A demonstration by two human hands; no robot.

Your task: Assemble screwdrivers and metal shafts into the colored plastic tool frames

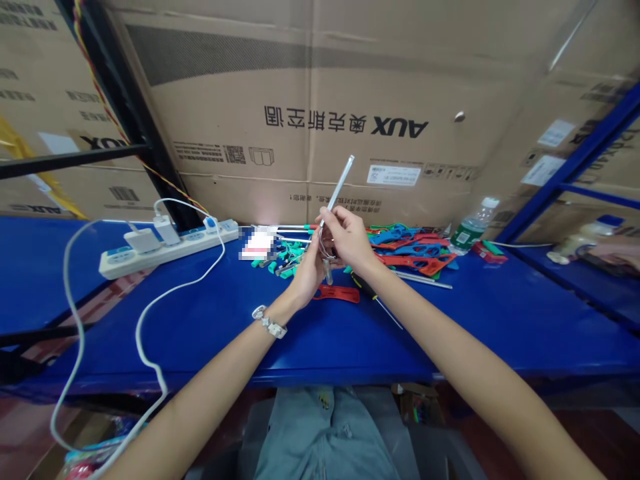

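Both my hands are together over the middle of the blue table (210,333). A slim silver metal rod (341,183) points up and to the right from between my fingers. My right hand (350,237) pinches its lower part, with thin wires looping below the fingertips. My left hand (309,272) is closed around the lower end, where a short, clear or metallic piece (328,272) sticks out. Just under the hands lies a flat red plastic piece (341,294). Beside it is a screwdriver (386,310) with a dark and yellow handle, partly behind my right forearm.
Red and blue plastic pieces (400,250) are piled behind my right hand; green-ended parts (287,257) lie left. More metal rods (425,279) lie at right. A power strip (170,250) with white cables, a water bottle (470,227) and a jar (583,240) stand around. Cardboard boxes (310,80) form the back.
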